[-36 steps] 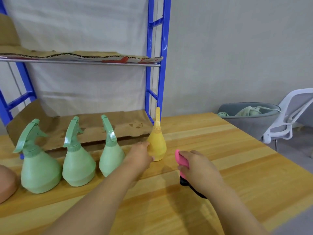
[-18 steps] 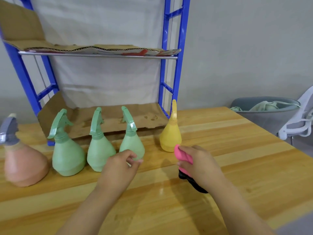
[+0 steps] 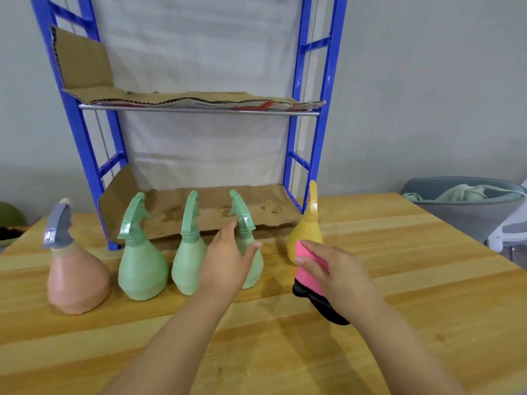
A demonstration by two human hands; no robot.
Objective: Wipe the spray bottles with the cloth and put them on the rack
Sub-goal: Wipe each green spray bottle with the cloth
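Head view: left fingers (image 3: 225, 234) spread beside green bottle (image 3: 258, 266); right fingers (image 3: 310, 246) grip pink cloth (image 3: 305, 277).

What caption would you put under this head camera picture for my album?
Left hand by a green spray bottle, right hand holding a pink cloth.

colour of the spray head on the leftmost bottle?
Grey with a pale tip: spray head on the salmon-pink bottle. Shows in the head view.

Upright spray bottles (image 3: 142, 269) before blue rack (image 3: 199, 109); pink cloth (image 3: 309, 280) rightmost
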